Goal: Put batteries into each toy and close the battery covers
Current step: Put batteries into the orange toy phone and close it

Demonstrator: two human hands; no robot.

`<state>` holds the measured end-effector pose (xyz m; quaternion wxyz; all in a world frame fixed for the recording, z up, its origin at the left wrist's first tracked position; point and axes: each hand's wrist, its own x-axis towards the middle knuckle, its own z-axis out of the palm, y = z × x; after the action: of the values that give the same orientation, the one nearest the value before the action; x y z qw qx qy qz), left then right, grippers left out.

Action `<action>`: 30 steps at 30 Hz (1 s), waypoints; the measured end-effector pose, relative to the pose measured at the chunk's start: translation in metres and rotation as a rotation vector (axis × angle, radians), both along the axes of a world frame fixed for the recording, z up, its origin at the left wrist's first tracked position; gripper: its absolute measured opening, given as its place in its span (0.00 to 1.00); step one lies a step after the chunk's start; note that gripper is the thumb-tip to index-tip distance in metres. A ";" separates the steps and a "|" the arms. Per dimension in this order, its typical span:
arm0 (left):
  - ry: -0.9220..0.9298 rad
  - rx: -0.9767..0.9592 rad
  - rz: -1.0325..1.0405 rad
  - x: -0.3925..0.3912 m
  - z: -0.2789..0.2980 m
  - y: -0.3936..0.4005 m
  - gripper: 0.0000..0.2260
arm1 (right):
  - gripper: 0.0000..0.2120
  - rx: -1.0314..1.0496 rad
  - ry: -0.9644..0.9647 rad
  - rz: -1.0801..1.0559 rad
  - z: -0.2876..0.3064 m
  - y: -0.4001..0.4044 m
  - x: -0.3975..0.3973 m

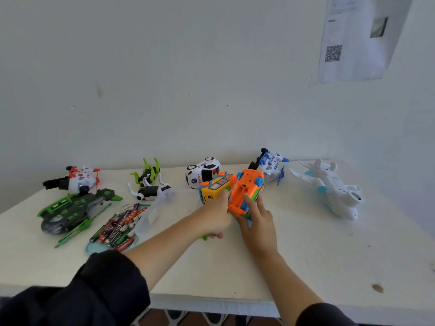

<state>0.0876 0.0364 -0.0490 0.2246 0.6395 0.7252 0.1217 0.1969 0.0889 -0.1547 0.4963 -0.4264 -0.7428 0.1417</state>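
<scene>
since its underside has to face up for the battery bay, the orange toy car [244, 191] lies flipped at the table's [306, 255] middle, far side. the right hand [256, 222] grips it, fingers spread; the left hand [215, 217], curled, works its left edge, holding what i cannot tell. batteries [117, 227] wait near left.

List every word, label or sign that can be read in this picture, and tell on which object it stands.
"POLICE": on the side of the white police car, above a badge.
QR code, no readable words: on the paper sheet on the wall; its printed lines are too blurred.
Batteries: labels too small to read.
Green helicopter: nose sticker, unreadable.
</scene>
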 end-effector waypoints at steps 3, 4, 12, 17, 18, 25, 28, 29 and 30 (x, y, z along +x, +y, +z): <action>-0.172 0.165 0.085 0.010 -0.007 0.009 0.04 | 0.24 -0.007 0.017 -0.014 0.000 0.001 0.000; -0.210 0.213 0.110 0.011 -0.009 0.012 0.04 | 0.24 -0.022 0.033 -0.018 -0.001 0.003 0.000; -0.173 0.374 0.148 -0.007 -0.002 0.020 0.07 | 0.24 -0.026 0.043 -0.044 -0.001 0.004 0.001; -0.016 0.260 0.326 -0.061 0.000 0.017 0.09 | 0.31 -0.090 0.003 -0.057 0.000 0.003 0.003; -0.028 0.206 0.354 -0.069 -0.001 0.015 0.08 | 0.30 -0.069 -0.003 -0.062 0.001 0.002 0.003; -0.030 -0.019 0.391 -0.103 -0.005 0.003 0.06 | 0.25 -0.024 -0.061 0.032 0.007 -0.002 0.000; 0.066 0.086 0.414 -0.119 0.006 -0.007 0.05 | 0.25 -0.012 -0.072 0.121 0.010 -0.005 0.000; 0.123 0.145 0.435 -0.125 0.008 -0.010 0.05 | 0.26 -0.011 -0.072 0.143 0.011 -0.007 0.000; 0.178 0.174 0.450 -0.132 0.008 -0.015 0.05 | 0.27 -0.014 -0.073 0.156 0.011 -0.008 -0.001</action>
<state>-0.0445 0.0217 -0.0414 0.0712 0.4871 0.8530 0.1736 0.1958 0.0805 -0.1438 0.4533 -0.3756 -0.7904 0.1695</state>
